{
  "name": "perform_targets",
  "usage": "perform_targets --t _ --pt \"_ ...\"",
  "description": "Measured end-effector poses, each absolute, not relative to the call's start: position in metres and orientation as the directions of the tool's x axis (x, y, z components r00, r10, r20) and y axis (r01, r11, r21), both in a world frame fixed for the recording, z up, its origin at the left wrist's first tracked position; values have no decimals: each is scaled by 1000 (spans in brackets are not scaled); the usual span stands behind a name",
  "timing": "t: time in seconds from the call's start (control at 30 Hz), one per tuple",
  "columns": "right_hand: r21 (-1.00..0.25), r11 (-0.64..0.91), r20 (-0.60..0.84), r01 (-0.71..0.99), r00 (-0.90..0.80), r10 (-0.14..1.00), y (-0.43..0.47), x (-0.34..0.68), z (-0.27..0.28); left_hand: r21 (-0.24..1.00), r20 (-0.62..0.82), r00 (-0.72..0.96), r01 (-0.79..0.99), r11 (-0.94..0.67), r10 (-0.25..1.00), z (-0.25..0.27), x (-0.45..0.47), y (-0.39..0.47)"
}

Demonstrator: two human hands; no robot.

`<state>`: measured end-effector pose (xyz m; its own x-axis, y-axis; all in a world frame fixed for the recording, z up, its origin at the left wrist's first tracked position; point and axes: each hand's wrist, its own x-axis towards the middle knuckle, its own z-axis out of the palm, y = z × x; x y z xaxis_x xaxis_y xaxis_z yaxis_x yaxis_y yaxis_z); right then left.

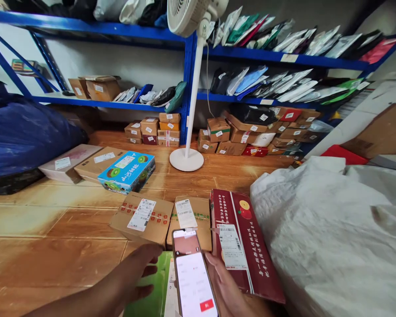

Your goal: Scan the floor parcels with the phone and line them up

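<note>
In my right hand [226,281] is a smartphone [195,281], its lit screen facing up with a red button near the bottom. My left hand [141,268] hovers with fingers apart over the left part of a green box [152,295], holding nothing; whether it touches the box I cannot tell. Just beyond the phone sit a brown carton with red print [119,220] and a smaller carton with green lettering [201,211], each bearing a white label. To the right lies a dark red fruit box [260,251] with a shipping label [231,246]. The phone hides part of the green box.
A white standing fan [186,159] stands ahead, before blue shelves [119,31] of parcels. Several cartons [168,125] line the wall. A blue kiwi box [128,171] lies left on the wooden floor [86,224]. Large sacks, blue [26,127] and white [317,229], flank me.
</note>
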<state>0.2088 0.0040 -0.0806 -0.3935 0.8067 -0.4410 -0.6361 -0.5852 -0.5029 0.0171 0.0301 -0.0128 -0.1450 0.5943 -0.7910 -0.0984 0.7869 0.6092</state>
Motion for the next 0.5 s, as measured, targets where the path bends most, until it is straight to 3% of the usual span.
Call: perform_targets --t 0.23,0.3,0.4,0.5 --pt "-633 -457 -482 -624 -145 864 -12 239 -137 499 -840 145 -174 849 524 -83 56 53" --pt "-610 -476 -492 -634 -168 854 -10 233 -129 493 -833 222 -118 862 507 -93 55 49" --pt "-529 -546 -487 -650 -295 822 -6 214 -104 638 -745 263 13 770 613 -94 48 53" --pt "-512 -560 -503 -652 -301 810 -4 200 -87 794 -608 210 122 596 766 -89 42 64"
